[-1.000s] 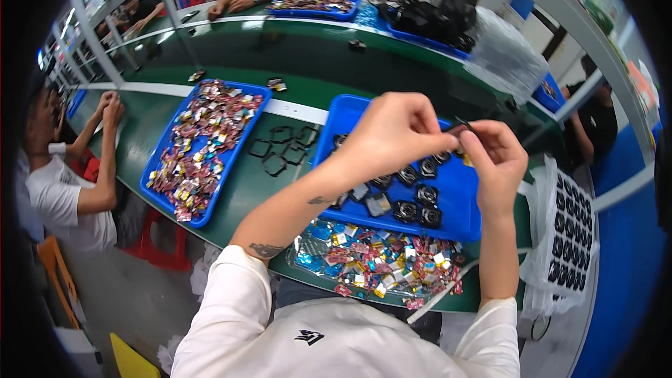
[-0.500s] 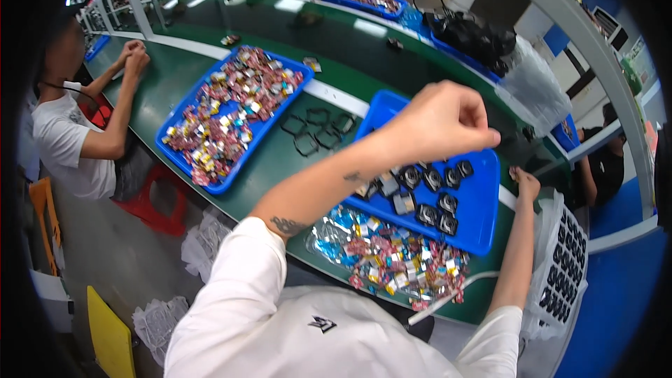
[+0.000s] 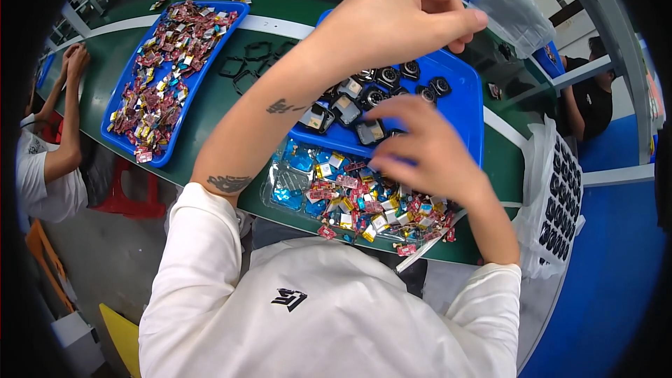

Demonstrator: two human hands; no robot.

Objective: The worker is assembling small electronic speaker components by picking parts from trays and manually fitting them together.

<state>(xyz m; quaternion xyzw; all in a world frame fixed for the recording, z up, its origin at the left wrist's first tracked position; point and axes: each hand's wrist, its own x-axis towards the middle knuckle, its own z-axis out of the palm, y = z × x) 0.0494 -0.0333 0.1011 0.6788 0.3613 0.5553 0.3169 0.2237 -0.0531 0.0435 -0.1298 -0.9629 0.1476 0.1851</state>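
My left hand (image 3: pixel 423 17) is raised over the far side of a blue tray (image 3: pixel 470 108), its fingers curled and pressed together; whatever they hold is hidden. Below it, my right hand (image 3: pixel 434 157) hovers over the tray's near edge, fingers spread and blurred, with nothing visible in them. Several black watch-like cases (image 3: pixel 387 77) lie in the tray, some showing round faces and others silvery insides. Close to my right hand, a heap of small red circuit boards with silver and yellow battery packs (image 3: pixel 350 199) covers a clear plastic tray (image 3: pixel 285 178).
A second blue tray (image 3: pixel 175 143) full of similar boards stands left, near a co-worker's hands (image 3: pixel 73 63). Black frames (image 3: pixel 245 70) lie between the trays. One small red board (image 3: pixel 494 91) rests on the belt at right. Bagged black parts (image 3: pixel 553 203) stand at the right edge.
My right hand has come from the belt at the right to above the tray's near edge, and its pinch has opened. A small red board now lies on the belt. The view has shifted.
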